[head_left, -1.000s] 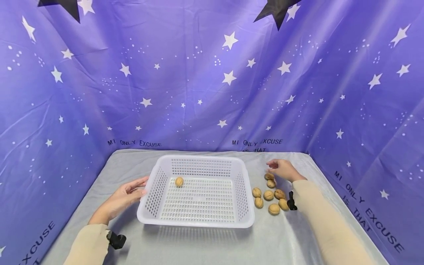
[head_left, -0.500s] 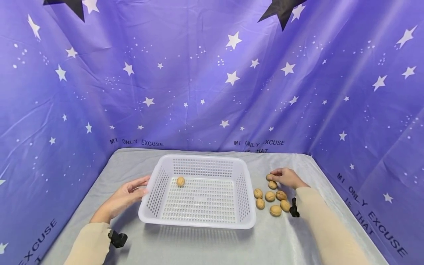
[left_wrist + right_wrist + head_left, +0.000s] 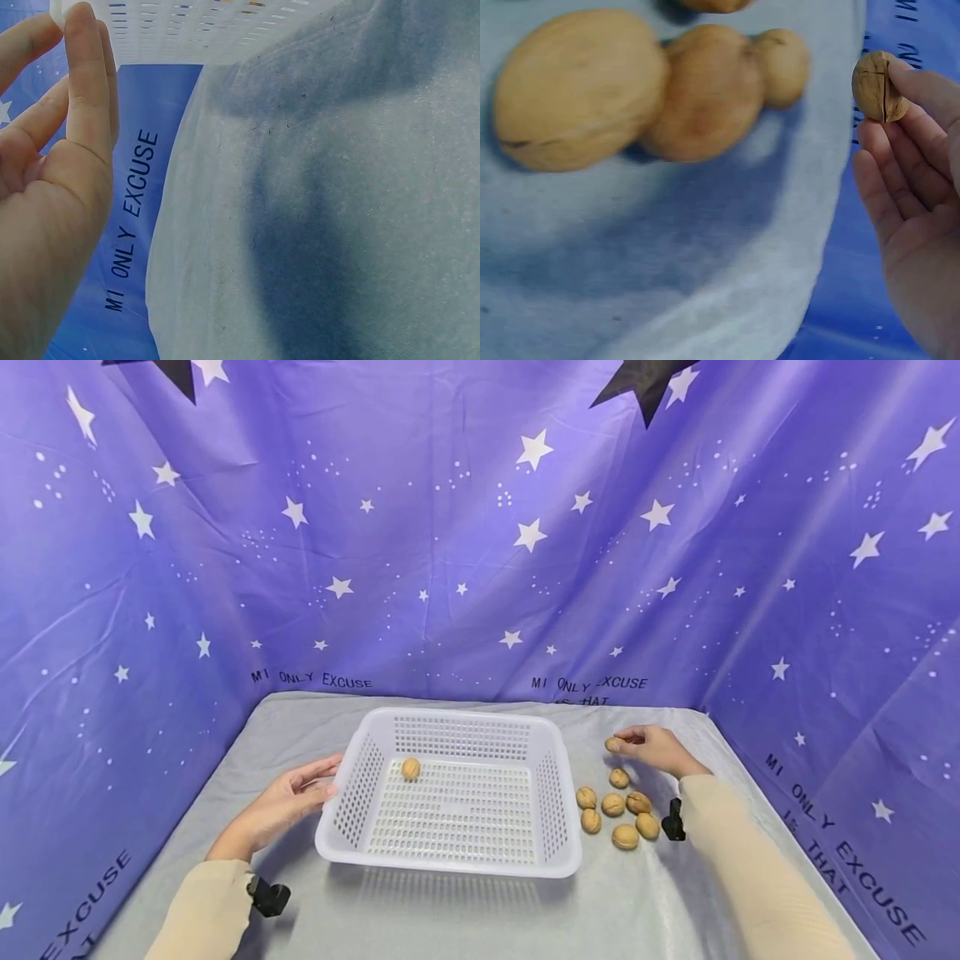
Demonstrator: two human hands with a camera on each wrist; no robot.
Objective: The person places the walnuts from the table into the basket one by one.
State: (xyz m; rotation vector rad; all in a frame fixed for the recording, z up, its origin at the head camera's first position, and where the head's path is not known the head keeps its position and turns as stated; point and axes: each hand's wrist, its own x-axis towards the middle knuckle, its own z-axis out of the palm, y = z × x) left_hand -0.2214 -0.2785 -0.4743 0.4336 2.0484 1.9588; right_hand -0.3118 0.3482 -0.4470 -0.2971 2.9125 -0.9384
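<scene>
A white perforated plastic basket (image 3: 450,870) sits on the cloth-covered table, with one walnut (image 3: 410,769) inside towards its left. My left hand (image 3: 281,810) touches the basket's left rim from outside, its fingers mostly straight; the left wrist view shows the fingertips at the rim. At the far right, my right hand (image 3: 660,750) pinches a walnut (image 3: 880,86) between thumb and fingertips, a dark crack line on its shell. Nearest to this hand on the cloth is another walnut (image 3: 618,778). Several more walnuts (image 3: 613,805) lie loosely grouped at the basket's right side.
Grey cloth (image 3: 450,918) covers the table. Purple star-printed fabric (image 3: 465,568) rises behind and along both sides. A small black device (image 3: 268,896) is worn at the left wrist and another (image 3: 673,820) at the right.
My right hand has come down to the farthest walnut, pinched it and moved it slightly away from the one beside it. The left hand stays at the basket; the head view has shifted a little.
</scene>
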